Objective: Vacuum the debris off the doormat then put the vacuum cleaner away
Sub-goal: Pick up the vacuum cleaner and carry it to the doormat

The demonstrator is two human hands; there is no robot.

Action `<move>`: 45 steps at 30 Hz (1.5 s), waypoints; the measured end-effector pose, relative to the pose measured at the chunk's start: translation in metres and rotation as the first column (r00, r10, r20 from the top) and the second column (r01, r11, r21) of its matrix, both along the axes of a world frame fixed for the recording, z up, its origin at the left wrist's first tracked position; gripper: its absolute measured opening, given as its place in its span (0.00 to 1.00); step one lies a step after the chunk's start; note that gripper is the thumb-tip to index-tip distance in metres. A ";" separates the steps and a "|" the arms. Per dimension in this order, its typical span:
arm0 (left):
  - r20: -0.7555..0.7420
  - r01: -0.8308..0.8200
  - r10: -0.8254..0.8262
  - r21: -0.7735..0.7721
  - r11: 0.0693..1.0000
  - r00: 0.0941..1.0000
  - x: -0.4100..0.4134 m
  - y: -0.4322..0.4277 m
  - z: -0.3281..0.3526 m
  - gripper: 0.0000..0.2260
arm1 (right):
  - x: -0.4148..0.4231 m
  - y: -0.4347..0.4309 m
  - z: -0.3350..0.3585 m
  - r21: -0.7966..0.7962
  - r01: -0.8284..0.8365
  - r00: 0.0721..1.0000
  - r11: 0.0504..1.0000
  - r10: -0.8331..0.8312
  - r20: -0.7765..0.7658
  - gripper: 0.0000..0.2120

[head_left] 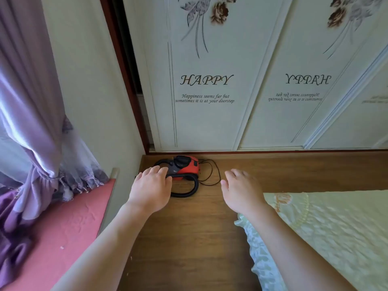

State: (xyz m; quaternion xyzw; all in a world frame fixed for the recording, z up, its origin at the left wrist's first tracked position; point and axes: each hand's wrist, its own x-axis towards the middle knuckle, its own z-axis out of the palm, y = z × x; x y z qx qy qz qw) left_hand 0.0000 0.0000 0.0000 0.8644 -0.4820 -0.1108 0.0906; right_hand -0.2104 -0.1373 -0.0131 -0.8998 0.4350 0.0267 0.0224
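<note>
A home bedroom; bed [336, 238]; sliding wardrobe doors [210, 122]; purple curtain [31, 122]; wood floor [189, 238]

One vacuum cleaner [185, 165], red and black, sits at the far left corner of the floor [189, 238]. One black hose [190, 191] loops from it and one thin black cord [213, 172] lies beside it. There are two hands, one left hand [151, 185] and one right hand [241, 189], and neither holds anything. Three door panels [205, 127] stand along the floor's far edge, and two of them read HAPPY. One purple curtain [31, 106] and one pink pad [63, 232] line the left edge. One bed [327, 232] lies at the right edge.
</note>
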 end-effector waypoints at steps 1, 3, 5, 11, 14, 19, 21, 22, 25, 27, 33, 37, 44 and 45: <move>-0.008 -0.003 0.003 -0.007 1.000 1.000 0.004 -0.001 -0.001 0.20 | 0.001 0.000 0.000 -0.002 -0.003 1.000 1.000 0.003 0.000 0.21; 0.002 -0.005 0.005 -0.016 1.000 1.000 0.011 -0.005 -0.003 0.21 | 0.002 0.000 -0.003 -0.002 0.002 1.000 1.000 -0.002 0.009 0.20; -0.006 0.005 -0.005 0.010 1.000 1.000 0.016 -0.009 -0.003 0.22 | 0.003 -0.001 -0.002 0.008 0.002 1.000 1.000 -0.002 -0.007 0.19; -0.009 0.009 -0.009 0.018 1.000 1.000 0.007 -0.027 -0.004 0.22 | 0.000 -0.022 -0.004 0.001 -0.014 1.000 1.000 0.014 0.006 0.19; -0.011 -0.013 0.013 0.027 1.000 1.000 0.001 -0.044 -0.008 0.22 | -0.003 -0.045 -0.006 0.011 -0.039 0.999 0.999 0.039 0.011 0.20; -0.015 -0.066 0.066 0.039 0.997 0.998 -0.014 -0.083 -0.005 0.22 | -0.012 -0.093 -0.007 0.038 -0.075 0.997 0.996 0.074 0.038 0.19; -0.016 -0.093 0.093 0.036 0.995 0.996 -0.022 -0.102 -0.003 0.22 | -0.015 -0.117 -0.007 0.036 -0.095 0.995 0.995 0.093 0.044 0.18; -0.016 -0.108 0.108 0.032 0.994 0.994 -0.026 -0.112 -0.003 0.22 | -0.017 -0.129 -0.007 0.034 -0.110 0.993 0.993 0.109 0.046 0.19; -0.026 -0.149 0.150 0.030 0.988 0.988 -0.039 -0.137 -0.002 0.22 | -0.021 -0.161 -0.004 0.040 -0.146 0.989 0.989 0.144 0.046 0.20; -0.034 -0.172 0.173 0.032 0.985 0.984 -0.046 -0.151 -0.003 0.22 | -0.023 -0.181 -0.003 0.050 -0.163 0.986 0.985 0.161 0.047 0.20; -0.026 -0.225 0.227 0.050 0.973 0.974 -0.053 -0.181 -0.001 0.22 | -0.019 -0.225 0.000 0.057 -0.224 0.974 0.973 0.222 0.036 0.21; -0.019 -0.236 0.238 0.051 0.970 0.971 -0.041 -0.200 -0.001 0.22 | -0.004 -0.243 0.000 0.078 -0.251 0.968 0.965 0.250 0.022 0.22; -0.036 -0.214 0.216 0.056 0.975 0.976 0.010 -0.243 -0.016 0.22 | 0.042 -0.286 -0.012 0.092 -0.238 0.971 0.967 0.237 0.022 0.22; -0.042 -0.209 0.212 0.057 0.976 0.976 0.019 -0.250 -0.018 0.22 | 0.049 -0.292 -0.014 0.092 -0.235 0.972 0.968 0.234 0.024 0.22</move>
